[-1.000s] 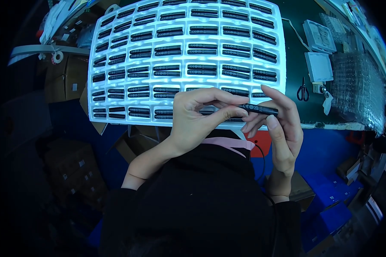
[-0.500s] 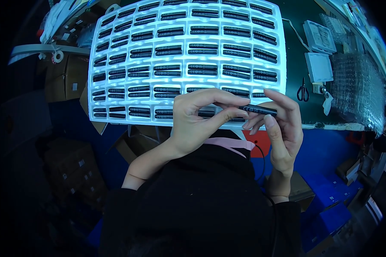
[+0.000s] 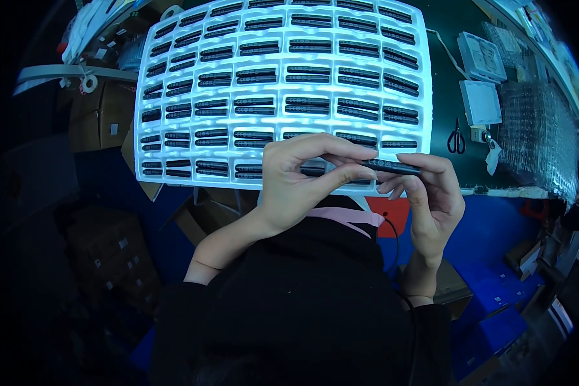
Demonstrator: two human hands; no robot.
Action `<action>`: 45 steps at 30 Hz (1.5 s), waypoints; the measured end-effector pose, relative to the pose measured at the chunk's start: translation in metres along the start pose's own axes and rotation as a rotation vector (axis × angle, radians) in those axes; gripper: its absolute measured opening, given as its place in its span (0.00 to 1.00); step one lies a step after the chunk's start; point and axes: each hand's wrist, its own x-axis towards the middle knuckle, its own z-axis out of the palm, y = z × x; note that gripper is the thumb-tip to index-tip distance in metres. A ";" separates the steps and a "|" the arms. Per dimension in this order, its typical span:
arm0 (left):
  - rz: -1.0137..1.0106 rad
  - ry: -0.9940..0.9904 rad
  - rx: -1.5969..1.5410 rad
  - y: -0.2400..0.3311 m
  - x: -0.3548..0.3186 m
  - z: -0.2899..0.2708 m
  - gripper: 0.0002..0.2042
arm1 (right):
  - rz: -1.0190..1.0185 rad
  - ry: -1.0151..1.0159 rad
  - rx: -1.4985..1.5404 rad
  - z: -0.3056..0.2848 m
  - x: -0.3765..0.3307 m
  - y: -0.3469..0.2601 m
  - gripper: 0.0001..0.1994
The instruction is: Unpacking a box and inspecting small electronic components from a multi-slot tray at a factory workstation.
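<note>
A slim black pen-shaped tube (image 3: pixel 392 166) with pale printing lies level between my two hands, above the near right part of a white moulded tray (image 3: pixel 425 116). My left hand (image 3: pixel 296 177) pinches its left end with thumb and forefinger. At the other end, my right hand (image 3: pixel 436 193) has its forefinger bent over the tube's top and its thumb just below; the remaining fingers curl underneath. The tray's compartments hold similar black tubes (image 3: pixel 310 46), mostly laid in pairs. My hands hide some of the nearest compartments.
Black scissors (image 3: pixel 457 139) lie on the green tabletop (image 3: pixel 445 83) right of the tray. Beyond them are white boxes (image 3: pixel 480 103) and a stack of clear plastic trays (image 3: pixel 537 135). A tape roll (image 3: pixel 89 83) hangs at the left, near cardboard boxes (image 3: pixel 112 119).
My right hand has shifted slightly right along the tube. Its forefinger has come down onto the tube's top, and its thumb has moved lower. My left hand keeps its pinch.
</note>
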 end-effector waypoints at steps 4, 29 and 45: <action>-0.016 -0.008 -0.006 0.000 0.000 0.000 0.12 | -0.002 0.023 -0.010 0.000 -0.001 0.000 0.12; 0.255 -0.193 0.947 -0.013 0.046 0.034 0.05 | -0.019 0.178 -0.667 -0.060 -0.005 0.001 0.11; 0.228 -0.127 0.483 0.000 0.020 -0.001 0.12 | -0.092 0.079 -0.473 -0.037 0.017 0.006 0.14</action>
